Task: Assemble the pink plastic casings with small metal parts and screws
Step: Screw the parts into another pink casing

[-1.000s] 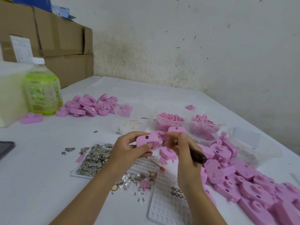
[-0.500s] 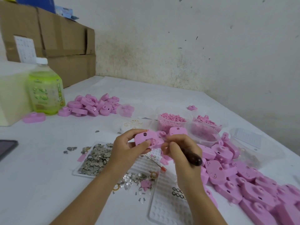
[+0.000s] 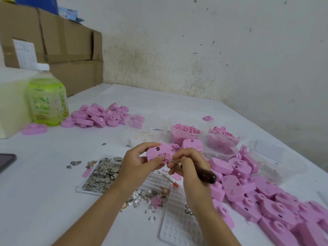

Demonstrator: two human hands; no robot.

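1. A pile (image 3: 266, 201) of pink casings fills the right side, and a smaller heap (image 3: 99, 115) lies far left. Tubs (image 3: 184, 132) of pink bits stand behind the hands. A tray (image 3: 101, 173) of metal parts lies by the left wrist, with a bottle (image 3: 48, 98) and boxes (image 3: 71, 50) beyond.
2. The white counter (image 3: 35, 201) meets a stained wall (image 3: 230, 50).
3. The left hand (image 3: 136, 164) grips a casing (image 3: 158, 153) above the counter, long axis left-right, recess facing the camera. The right hand (image 3: 190, 164) grips a tool (image 3: 205, 174), its shaft touching the recess.
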